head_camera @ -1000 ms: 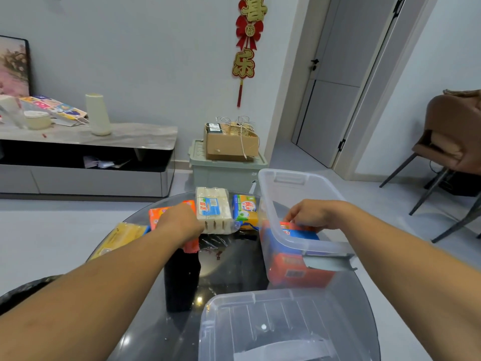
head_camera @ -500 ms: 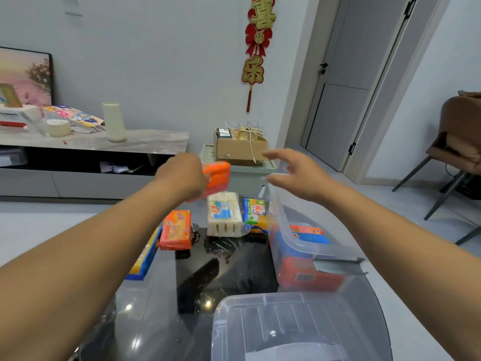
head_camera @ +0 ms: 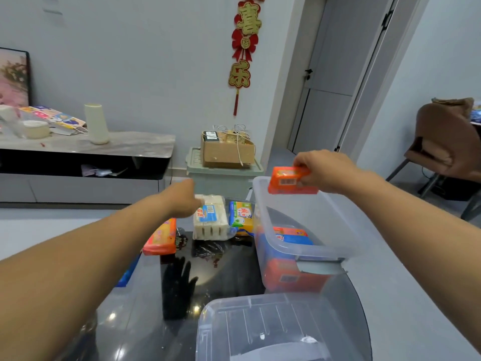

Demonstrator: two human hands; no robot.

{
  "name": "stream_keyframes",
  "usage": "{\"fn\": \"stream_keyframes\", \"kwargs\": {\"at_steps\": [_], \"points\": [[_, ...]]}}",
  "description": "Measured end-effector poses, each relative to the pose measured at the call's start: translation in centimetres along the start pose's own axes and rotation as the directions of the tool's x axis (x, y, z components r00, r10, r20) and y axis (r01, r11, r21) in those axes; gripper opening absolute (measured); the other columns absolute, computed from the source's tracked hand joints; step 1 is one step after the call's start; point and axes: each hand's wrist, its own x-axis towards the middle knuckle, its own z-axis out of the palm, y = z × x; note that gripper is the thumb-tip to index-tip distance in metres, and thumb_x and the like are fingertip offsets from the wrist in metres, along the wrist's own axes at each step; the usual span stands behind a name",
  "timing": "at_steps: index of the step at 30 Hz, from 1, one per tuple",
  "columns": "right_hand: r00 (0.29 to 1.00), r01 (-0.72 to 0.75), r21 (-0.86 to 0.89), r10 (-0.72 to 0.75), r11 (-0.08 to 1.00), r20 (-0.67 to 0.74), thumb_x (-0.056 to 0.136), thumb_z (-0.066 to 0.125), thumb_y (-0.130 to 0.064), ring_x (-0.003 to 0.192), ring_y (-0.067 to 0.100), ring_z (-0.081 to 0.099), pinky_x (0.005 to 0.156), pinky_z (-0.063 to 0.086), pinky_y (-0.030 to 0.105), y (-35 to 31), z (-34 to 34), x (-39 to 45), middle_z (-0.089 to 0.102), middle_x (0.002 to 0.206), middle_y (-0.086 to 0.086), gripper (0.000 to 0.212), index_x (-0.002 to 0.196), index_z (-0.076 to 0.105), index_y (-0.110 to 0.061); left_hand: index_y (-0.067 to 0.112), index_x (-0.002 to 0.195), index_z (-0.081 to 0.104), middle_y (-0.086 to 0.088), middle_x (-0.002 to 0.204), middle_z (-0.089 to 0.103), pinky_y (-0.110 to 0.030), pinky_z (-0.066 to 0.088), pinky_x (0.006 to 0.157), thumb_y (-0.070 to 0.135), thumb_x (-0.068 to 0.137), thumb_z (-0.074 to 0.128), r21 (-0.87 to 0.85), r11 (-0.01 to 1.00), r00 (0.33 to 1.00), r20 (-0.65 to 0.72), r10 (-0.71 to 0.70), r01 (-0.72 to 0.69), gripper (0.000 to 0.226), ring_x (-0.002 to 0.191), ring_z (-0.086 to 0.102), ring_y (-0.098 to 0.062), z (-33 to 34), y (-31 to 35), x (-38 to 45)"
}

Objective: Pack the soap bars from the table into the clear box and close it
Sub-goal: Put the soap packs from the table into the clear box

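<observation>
A: Right hand (head_camera: 324,170), right of centre: fingers clamped on an orange wrapped soap bar (head_camera: 291,180), held above the far rim of the clear plastic box (head_camera: 309,250).

B: Left hand (head_camera: 182,200), centre frame, over the white wrapped soap block (head_camera: 209,222); finger spread cannot be told. Orange flat soap pack (head_camera: 161,238) and yellow-green soap pack (head_camera: 240,217) lie on the dark glass table (head_camera: 221,267). Clear lid (head_camera: 263,327) bottom centre.

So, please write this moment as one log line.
right hand: holds orange soap bar above clear box | left hand: reaching white soap pack | lid: off
</observation>
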Motion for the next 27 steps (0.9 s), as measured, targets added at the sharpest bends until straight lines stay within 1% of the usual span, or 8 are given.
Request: {"fn": "stream_keyframes", "kwargs": {"at_steps": [2, 6, 11, 15, 20, 23, 25, 27], "points": [[0.996, -0.020, -0.024, 0.022, 1.000, 0.091, 0.087, 0.071, -0.034, 0.093, 0.022, 0.059, 0.070, 0.042, 0.032, 0.2, 1.5, 0.2, 0.068, 0.113, 0.000, 0.036, 0.121, 0.061, -0.029, 0.008, 0.154, 0.025, -0.014, 0.156, 0.038, -0.039, 0.038, 0.108, 0.032, 0.094, 0.065, 0.037, 0.997, 0.995, 0.070, -0.071, 0.068, 0.076, 0.138, 0.043, -0.031, 1.1, -1.7, -0.1], [0.979, -0.030, 0.011, 0.027, 1.000, 0.203, 0.088, 0.070, -0.027, 0.090, 0.022, 0.056, 0.072, 0.042, 0.031, -1.0, 5.1, 0.8, 0.067, 0.112, 0.002, 0.028, 0.114, 0.062, -0.026, 0.019, 0.156, 0.018, -0.010, 0.154, 0.042, -0.043, 0.039, 0.109, 0.044, 0.084, 0.073, 0.134, 0.988, 0.987, 0.128, -0.096, 0.078, 0.094, 0.136, 0.045, -0.031, 3.0, -3.9, 0.2], [0.962, -0.081, 0.191, 0.027, 0.978, 0.271, 0.089, 0.070, -0.015, 0.092, 0.022, 0.056, 0.077, 0.043, 0.031, -2.1, 9.7, 1.7, 0.064, 0.108, 0.002, 0.022, 0.099, 0.055, -0.028, 0.029, 0.158, 0.007, -0.009, 0.163, 0.023, -0.053, 0.034, 0.112, 0.061, 0.062, 0.083, 0.291, 0.940, 0.954, 0.180, -0.239, 0.181, 0.127, 0.144, 0.030, -0.038, 3.8, -6.0, 0.8], [0.888, -0.144, 0.292, -0.006, 0.946, 0.460, 0.092, 0.068, -0.016, 0.097, 0.020, 0.061, 0.090, 0.053, 0.036, -2.6, 11.3, 1.8, 0.063, 0.109, -0.002, 0.022, 0.104, 0.058, -0.031, 0.025, 0.156, 0.012, -0.012, 0.158, 0.031, -0.050, 0.043, 0.106, 0.058, 0.063, 0.085, 0.254, 0.945, 0.947, 0.188, -0.260, 0.208, 0.123, 0.137, 0.039, -0.038, 4.4, -6.7, 1.0], [0.795, -0.261, 0.363, -0.014, 0.895, 0.606, 0.096, 0.048, -0.008, 0.112, 0.022, 0.064, 0.109, 0.046, 0.045, -2.9, 10.9, 1.7, 0.068, 0.120, -0.001, 0.038, 0.120, 0.066, -0.030, 0.024, 0.148, 0.025, -0.010, 0.142, 0.048, -0.049, 0.049, 0.098, 0.058, 0.067, 0.079, 0.229, 0.936, 0.958, 0.047, -0.284, 0.266, 0.103, 0.121, 0.052, -0.034, 5.1, -7.5, 1.3], [0.822, -0.301, 0.354, 0.053, 0.885, 0.567, 0.097, 0.045, -0.005, 0.124, 0.026, 0.059, 0.112, 0.043, 0.043, -3.0, 10.6, 2.1, 0.063, 0.131, 0.001, 0.045, 0.134, 0.063, -0.024, 0.022, 0.143, 0.029, -0.009, 0.128, 0.058, -0.046, 0.046, 0.096, 0.047, 0.073, 0.074, 0.226, 0.924, 0.951, -0.078, -0.300, 0.309, 0.087, 0.114, 0.057, -0.033, 5.6, -7.1, 0.8], [0.886, -0.324, 0.384, 0.135, 0.865, 0.443, 0.097, 0.046, -0.002, 0.131, 0.027, 0.054, 0.112, 0.041, 0.042, -3.0, 10.1, 2.4, 0.059, 0.141, 0.004, 0.048, 0.139, 0.059, -0.019, 0.024, 0.138, 0.028, -0.009, 0.121, 0.060, -0.044, 0.043, 0.095, 0.043, 0.072, 0.076, 0.211, 0.920, 0.942, -0.120, -0.312, 0.331, 0.084, 0.112, 0.059, -0.032, 5.7, -6.7, 0.5], [0.940, -0.326, 0.471, 0.227, 0.820, 0.256, 0.095, 0.049, -0.003, 0.125, 0.028, 0.058, 0.108, 0.045, 0.041, -3.1, 9.0, 2.9, 0.064, 0.137, 0.007, 0.042, 0.132, 0.066, -0.017, 0.024, 0.135, 0.030, -0.010, 0.117, 0.061, -0.043, 0.044, 0.094, 0.041, 0.070, 0.079, 0.131, 0.928, 0.930, -0.168, -0.327, 0.350, 0.083, 0.110, 0.058, -0.034, 5.3, -6.4, 0.4]]}}
